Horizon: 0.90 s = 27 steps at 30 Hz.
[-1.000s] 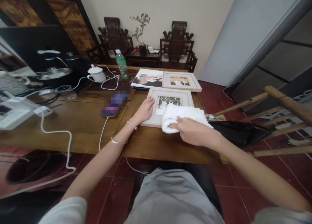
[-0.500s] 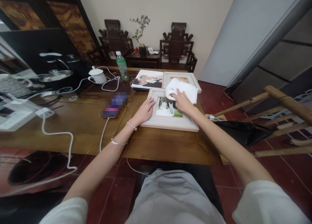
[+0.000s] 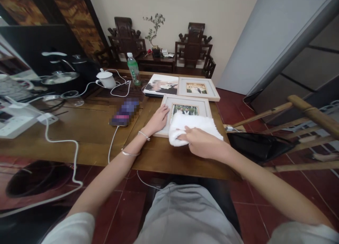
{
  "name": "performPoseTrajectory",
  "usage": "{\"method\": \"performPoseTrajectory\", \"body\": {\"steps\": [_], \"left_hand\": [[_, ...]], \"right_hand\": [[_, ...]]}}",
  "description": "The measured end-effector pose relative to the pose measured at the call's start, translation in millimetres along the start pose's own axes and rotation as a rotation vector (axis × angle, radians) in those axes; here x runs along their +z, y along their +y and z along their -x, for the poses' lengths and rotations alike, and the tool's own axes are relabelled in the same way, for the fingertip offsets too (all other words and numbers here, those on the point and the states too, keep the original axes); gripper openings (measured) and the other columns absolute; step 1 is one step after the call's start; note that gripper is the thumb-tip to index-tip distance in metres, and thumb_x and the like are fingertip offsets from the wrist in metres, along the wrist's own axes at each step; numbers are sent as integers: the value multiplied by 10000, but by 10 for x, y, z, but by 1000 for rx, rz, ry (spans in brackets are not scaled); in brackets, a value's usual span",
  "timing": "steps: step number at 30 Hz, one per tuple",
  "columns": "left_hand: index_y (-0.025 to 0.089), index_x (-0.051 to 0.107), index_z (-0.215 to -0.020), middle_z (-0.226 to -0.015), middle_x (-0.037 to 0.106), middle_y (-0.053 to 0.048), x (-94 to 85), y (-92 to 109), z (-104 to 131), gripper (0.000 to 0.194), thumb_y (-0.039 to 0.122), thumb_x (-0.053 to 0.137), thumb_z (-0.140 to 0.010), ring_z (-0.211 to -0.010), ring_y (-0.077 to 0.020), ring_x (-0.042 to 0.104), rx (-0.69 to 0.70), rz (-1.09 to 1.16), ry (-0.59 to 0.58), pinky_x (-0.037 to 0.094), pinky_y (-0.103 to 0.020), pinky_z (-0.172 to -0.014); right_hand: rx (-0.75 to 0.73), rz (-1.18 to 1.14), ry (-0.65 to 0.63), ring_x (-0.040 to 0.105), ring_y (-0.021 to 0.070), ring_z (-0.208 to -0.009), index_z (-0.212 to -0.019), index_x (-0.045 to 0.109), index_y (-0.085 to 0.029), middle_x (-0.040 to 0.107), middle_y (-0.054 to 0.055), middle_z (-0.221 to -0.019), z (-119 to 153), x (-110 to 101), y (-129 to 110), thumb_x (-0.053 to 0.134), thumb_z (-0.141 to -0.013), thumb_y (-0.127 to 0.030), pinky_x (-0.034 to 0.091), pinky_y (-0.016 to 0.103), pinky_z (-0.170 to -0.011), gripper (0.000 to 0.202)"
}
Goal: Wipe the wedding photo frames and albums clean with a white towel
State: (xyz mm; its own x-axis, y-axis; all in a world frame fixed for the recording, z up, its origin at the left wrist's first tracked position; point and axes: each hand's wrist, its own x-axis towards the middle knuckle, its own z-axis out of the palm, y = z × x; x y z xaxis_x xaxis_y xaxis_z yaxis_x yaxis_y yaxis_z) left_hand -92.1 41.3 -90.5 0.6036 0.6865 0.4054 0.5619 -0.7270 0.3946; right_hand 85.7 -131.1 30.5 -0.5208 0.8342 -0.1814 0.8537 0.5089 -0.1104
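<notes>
A light-wood picture frame (image 3: 203, 102) with a pale mat and a photo lies flat on the wooden table. My left hand (image 3: 159, 119) rests on its left edge, fingers stretched out. A folded white towel (image 3: 194, 123) is gripped in my right hand (image 3: 202, 141) over the near part of the frame. The towel hides the lower part of the photo and most of the near edge. Just behind lies a second picture frame (image 3: 212, 90), its photo fully visible. Beside that one is a stack topped by a white photo cover (image 3: 165, 89).
Left of the frames lies a phone (image 3: 124, 112) with a white cable. Farther back stand a green-labelled bottle (image 3: 134, 70) and a lidded white cup (image 3: 106, 79). A power strip (image 3: 26, 123) sits far left. A bamboo chair (image 3: 304, 109) with a black bag stands right of the table.
My right hand has drawn the towel from the frame's far right corner toward me, to its near edge. The rear frame's photo is now uncovered. My left hand stays on the left edge.
</notes>
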Motion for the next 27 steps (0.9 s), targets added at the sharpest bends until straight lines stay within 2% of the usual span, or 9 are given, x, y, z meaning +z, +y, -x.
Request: {"method": "performPoseTrajectory", "body": {"steps": [3, 7, 11, 13, 15, 17, 20, 24, 27], "left_hand": [[74, 551, -1320, -1459, 487, -169, -8, 7, -2, 448, 188, 361, -931, -1441, -293, 331, -5, -9, -14, 284, -497, -1198], [69, 547, -1321, -1458, 489, -170, -21, 23, 0, 445, 196, 362, -937, -1447, -285, 320, -11, -12, -24, 276, -486, -1202], [58, 548, -1321, -1457, 488, -179, -23, 16, 1, 448, 190, 362, -937, -1444, -285, 326, -17, -3, -18, 273, -483, -1203], [75, 547, -1328, -1460, 489, -167, -21, 6, 1, 449, 190, 368, -932, -1443, -284, 330, -17, 7, -15, 275, -492, -1201], [89, 546, -1331, -1462, 489, -156, -20, -7, -1, 451, 191, 370, -928, -1443, -284, 330, -20, 10, -15, 273, -499, -1201], [86, 542, -1334, -1462, 489, -158, -19, -16, -3, 455, 200, 369, -929, -1442, -286, 333, -21, 10, -19, 273, -500, -1202], [84, 535, -1337, -1459, 492, -163, -19, -11, -7, 456, 218, 367, -934, -1439, -289, 337, -22, 13, -19, 276, -505, -1198], [89, 554, -1305, -1445, 509, -161, -34, 60, -12, 441, 257, 341, -958, -1439, -279, 337, -34, 34, -9, 265, -498, -1201], [92, 582, -1262, -1407, 550, -155, -63, 144, -9, 487, 351, 259, -1007, -1431, -259, 356, -62, 96, 13, 250, -465, -1209]], "right_hand": [[-23, -13, 35, 567, 314, -1180, -1208, 662, -184, 652, 155, -1218, -78, 60, -21, 400, -733, 43, 453, 417, -889, 588], [29, 26, 157, 316, 336, -1424, -1320, 587, -172, 465, 136, -1489, -379, 263, 311, 385, -743, 73, 316, 557, -1088, 658], [161, 134, 250, 175, 350, -1476, -1366, 541, -184, 272, 83, -1605, -726, 300, 788, 341, -714, 136, 222, 643, -1127, 753], [216, 185, 315, 122, 361, -1484, -1375, 534, -217, 229, 48, -1620, -878, 267, 950, 321, -729, 143, 196, 685, -1120, 770], [260, 213, 322, 113, 395, -1478, -1361, 554, -231, 236, 27, -1618, -991, 243, 1016, 315, -759, 130, 194, 724, -1099, 741], [277, 221, 278, 139, 423, -1465, -1345, 575, -229, 263, 22, -1609, -1040, 238, 980, 309, -777, 121, 208, 744, -1079, 718], [255, 202, 194, 203, 432, -1444, -1349, 580, -230, 291, 26, -1599, -956, 248, 773, 308, -766, 121, 261, 748, -1045, 732], [161, 131, 77, 320, 428, -1389, -1361, 571, -241, 313, 39, -1590, -593, 206, 367, 358, -735, 94, 361, 717, -987, 742], [68, 48, 10, 391, 409, -1349, -1325, 599, -232, 365, 40, -1565, -323, 125, 100, 375, -707, 84, 412, 654, -979, 730]]}}
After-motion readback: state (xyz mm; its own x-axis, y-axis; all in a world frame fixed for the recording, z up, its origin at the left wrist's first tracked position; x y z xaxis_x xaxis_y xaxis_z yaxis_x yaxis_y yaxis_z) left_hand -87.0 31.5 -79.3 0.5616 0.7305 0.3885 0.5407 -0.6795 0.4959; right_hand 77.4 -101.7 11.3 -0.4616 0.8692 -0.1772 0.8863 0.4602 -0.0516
